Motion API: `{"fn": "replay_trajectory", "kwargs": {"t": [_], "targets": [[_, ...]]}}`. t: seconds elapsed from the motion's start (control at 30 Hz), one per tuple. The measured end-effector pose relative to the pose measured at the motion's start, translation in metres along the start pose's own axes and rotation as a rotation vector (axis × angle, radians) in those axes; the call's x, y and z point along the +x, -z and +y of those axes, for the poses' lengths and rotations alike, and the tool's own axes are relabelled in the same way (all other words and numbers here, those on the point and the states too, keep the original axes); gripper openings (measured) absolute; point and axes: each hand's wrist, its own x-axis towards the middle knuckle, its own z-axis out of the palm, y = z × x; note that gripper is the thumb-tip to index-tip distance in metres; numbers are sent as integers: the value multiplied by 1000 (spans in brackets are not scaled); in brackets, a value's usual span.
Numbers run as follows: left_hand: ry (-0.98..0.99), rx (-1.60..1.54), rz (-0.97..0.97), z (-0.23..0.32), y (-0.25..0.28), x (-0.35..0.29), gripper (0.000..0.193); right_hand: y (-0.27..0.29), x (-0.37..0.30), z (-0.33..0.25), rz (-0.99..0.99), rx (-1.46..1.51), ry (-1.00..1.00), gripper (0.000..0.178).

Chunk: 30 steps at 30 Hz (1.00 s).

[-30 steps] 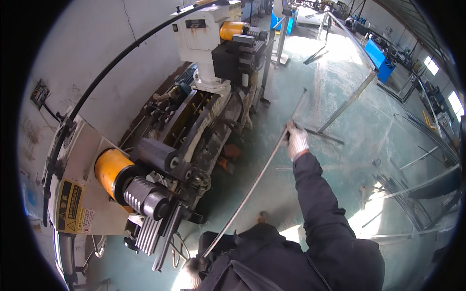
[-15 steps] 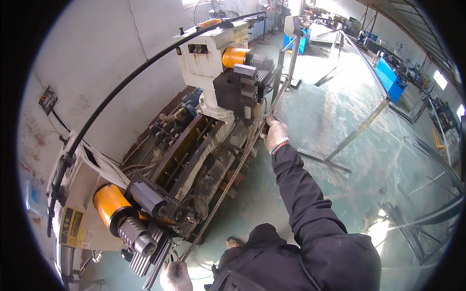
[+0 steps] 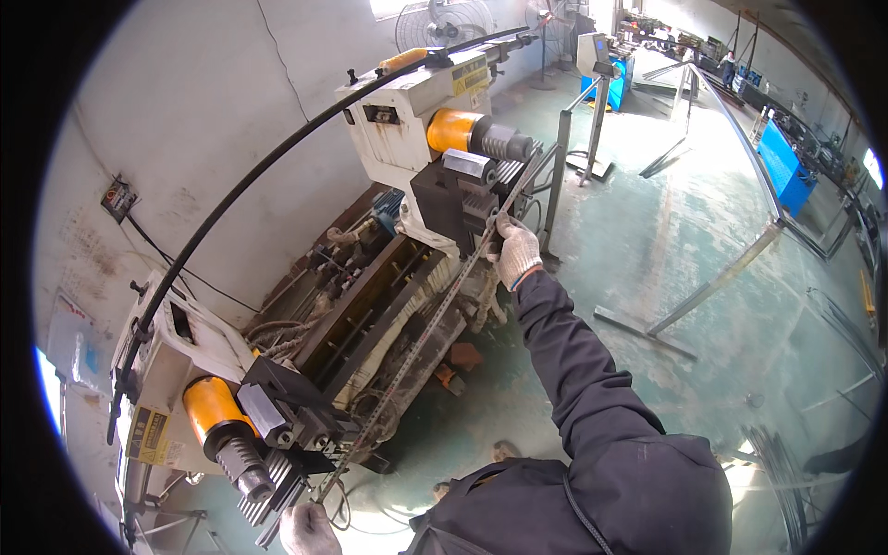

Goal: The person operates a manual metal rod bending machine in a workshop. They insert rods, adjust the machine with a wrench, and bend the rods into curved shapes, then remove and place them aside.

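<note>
In the head view, the right hand's (image 3: pixel 519 254) fingers clamp a thin bar (image 3: pixel 423 342) short of its upper end; it slants across the machine (image 3: pixel 398 277) toward the left hand (image 3: pixel 308 530), whose grip I cannot tell. A green floor (image 3: pixel 601 250) meets a white wall (image 3: pixel 203 111).

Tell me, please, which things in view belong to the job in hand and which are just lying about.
In the job, it appears:
Metal rod, gripped by the right hand
Left hand, near the rod's lower end
White machine alongside

Apparently unused:
Loose bars on the floor
Large fan
Blue box
</note>
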Motion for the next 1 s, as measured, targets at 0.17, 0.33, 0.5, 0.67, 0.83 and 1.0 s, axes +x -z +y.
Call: {"fn": "replay_trajectory", "kwargs": {"t": [0.17, 0.33, 0.5, 0.67, 0.83, 1.0], "targets": [[-43, 3, 58, 5, -6, 8, 21, 1, 16, 2, -38, 101, -12, 32], [65, -214, 15, 6, -5, 13, 19, 1, 19, 9, -30, 69, -23, 33], [24, -53, -4, 2, -1, 16, 18, -4, 17, 11, -19, 45, -19, 34], [21, -13, -13, -4, -2, 16, 17, -6, 19, 15, -10, 69, -29, 32], [-50, -11, 37, -11, -5, 18, 13, -4, 23, 20, -26, 54, -11, 34], [-18, 60, -28, -18, -8, 15, 10, -4, 23, 20, -30, 49, -3, 36]]}}
